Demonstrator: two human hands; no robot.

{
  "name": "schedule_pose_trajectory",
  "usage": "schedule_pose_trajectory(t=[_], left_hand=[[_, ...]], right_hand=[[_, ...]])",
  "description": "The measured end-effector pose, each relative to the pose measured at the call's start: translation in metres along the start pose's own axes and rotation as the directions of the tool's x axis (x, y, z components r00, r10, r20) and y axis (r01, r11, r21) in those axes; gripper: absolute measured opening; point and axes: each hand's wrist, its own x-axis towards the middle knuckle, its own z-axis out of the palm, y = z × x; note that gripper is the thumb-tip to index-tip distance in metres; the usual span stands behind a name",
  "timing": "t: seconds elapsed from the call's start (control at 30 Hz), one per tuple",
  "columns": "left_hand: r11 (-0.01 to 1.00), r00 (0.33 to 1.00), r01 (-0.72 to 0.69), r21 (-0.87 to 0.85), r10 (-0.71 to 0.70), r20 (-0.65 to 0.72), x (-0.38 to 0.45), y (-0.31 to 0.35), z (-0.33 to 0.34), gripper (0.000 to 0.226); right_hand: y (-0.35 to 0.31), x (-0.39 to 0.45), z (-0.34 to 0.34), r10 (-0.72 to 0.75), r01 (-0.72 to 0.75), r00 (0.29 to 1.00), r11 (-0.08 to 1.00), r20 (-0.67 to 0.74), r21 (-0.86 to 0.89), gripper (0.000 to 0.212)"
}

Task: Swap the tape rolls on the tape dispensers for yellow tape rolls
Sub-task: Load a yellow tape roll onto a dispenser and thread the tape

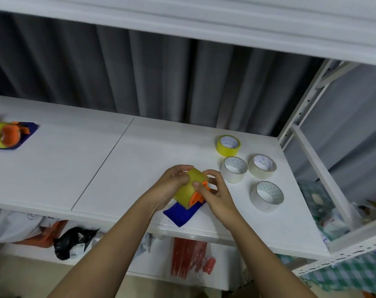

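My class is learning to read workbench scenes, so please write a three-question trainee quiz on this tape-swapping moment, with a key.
1. True or false: both hands are on the yellow tape roll mounted on the near tape dispenser.
2. How many loose rolls lie on the shelf to the right of the hands, and how many are yellow?
3. Multiple choice: the second dispenser sits A) at the far left, B) behind the loose rolls, C) on the lower shelf.

Key
1. True: the left hand and the right hand both grip it.
2. Four; one loose yellow roll, the rest pale.
3. A.
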Motion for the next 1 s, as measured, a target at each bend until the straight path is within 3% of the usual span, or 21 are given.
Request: schedule_pose_trajectory(t=[0.17, 0.27, 0.4, 0.7, 1.0], left_hand=[[1.0, 1.0, 0.004, -0.006, -0.004, 0.002, 0.0, -0.005, 0.004, 0.038], [0.993, 0.997, 0.074, -0.089, -0.075, -0.012, -0.001, -0.007, 0.003, 0.041], [0.99, 0.988, 0.127, -0.059, -0.131, -0.079, 0.002, -0.007, 0.005, 0.029], [0.987, 0.98, 0.136, -0.083, -0.147, -0.135, 0.001, -0.009, 0.008, 0.023], [0.999, 0.994, 0.037, -0.034, -0.04, -0.099, 0.003, -0.015, 0.005, 0.029]], right_hand=[[0.003, 0.004, -0.002, 0.137, -0.137, 0.991, 0.985, 0.009, 0.107, 0.008], [0.007, 0.002, -0.003, 0.072, -0.073, 0.997, 0.997, 0.023, 0.018, 0.01], [0.009, -0.004, 0.002, -0.104, 0.106, 0.994, 0.989, 0.018, -0.1, 0.032], [0.021, -0.009, 0.012, -0.231, 0.21, 0.973, 0.911, -0.016, -0.354, 0.045], [0.021, -0.006, 0.009, -0.161, 0.151, 0.986, 0.963, -0.028, -0.224, 0.047]])
